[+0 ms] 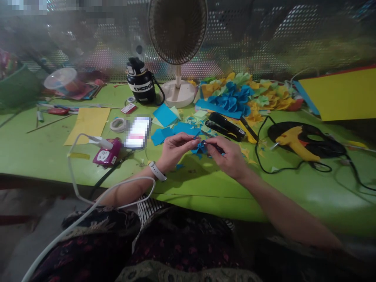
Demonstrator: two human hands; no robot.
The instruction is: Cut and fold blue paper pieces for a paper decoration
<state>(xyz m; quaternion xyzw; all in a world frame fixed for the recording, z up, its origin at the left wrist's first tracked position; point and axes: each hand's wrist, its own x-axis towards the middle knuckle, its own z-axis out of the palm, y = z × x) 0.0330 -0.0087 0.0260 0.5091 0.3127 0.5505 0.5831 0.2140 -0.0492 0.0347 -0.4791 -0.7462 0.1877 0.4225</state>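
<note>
My left hand (179, 148) is closed, thumb and fingertips pinching a small piece of blue paper (199, 148) above the table's front half. Close beside it, my right hand (226, 156) is closed around a dark-handled tool (216, 147) that looks like scissors; its fingers cover most of it. The fingertips of both hands nearly meet at the blue paper. Just behind the hands lie blue paper sheets (183, 128) and small light green snippets. A black stapler (226, 124) rests behind my right hand.
A yellow glue gun (296, 143) lies on a black pad at right, its cord looping forward. Paper flowers (235, 96) are heaped behind. A fan (178, 92) and black bottle (141, 84) stand at the back. A phone (138, 132), tape roll (118, 124) and purple power socket (108, 153) lie left.
</note>
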